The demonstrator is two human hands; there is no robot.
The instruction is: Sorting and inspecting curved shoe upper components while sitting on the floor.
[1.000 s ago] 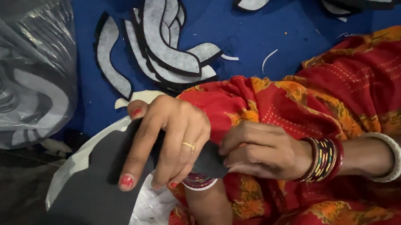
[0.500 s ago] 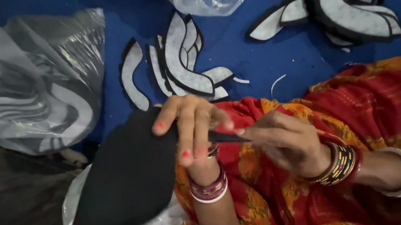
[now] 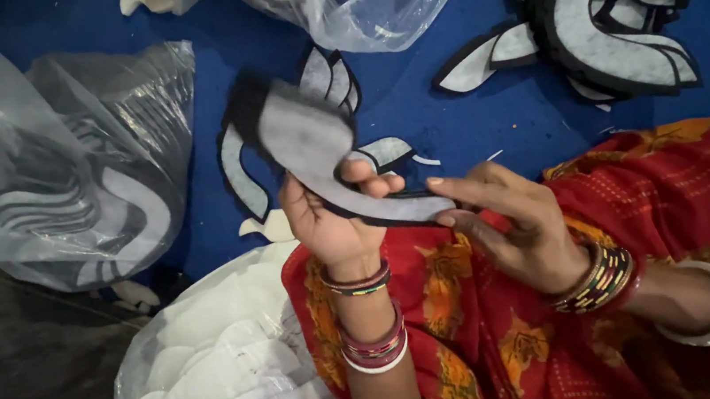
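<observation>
I'm holding the curved grey felt piece [image 3: 323, 154] in my left hand [image 3: 331, 224], fingers clenching its middle | long axis running up-left to lower-right | my right hand [image 3: 509, 222] pinching its near tip, just beside the left.

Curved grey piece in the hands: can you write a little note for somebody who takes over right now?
Left hand: fingers closed around the middle of the curved grey piece, grey face up, black edge showing.
Right hand: fingers pinch the piece's narrow end.
Where things are: the piece is held above the red cloth. Like pieces lie on the blue mat, a small pile just behind the hands and a bigger pile at the far right. A clear bag of more sits left; a bag of white pieces sits near left.
Done: the two piles are laid out.
Left: this piece is in hand, not yet set down.
</observation>
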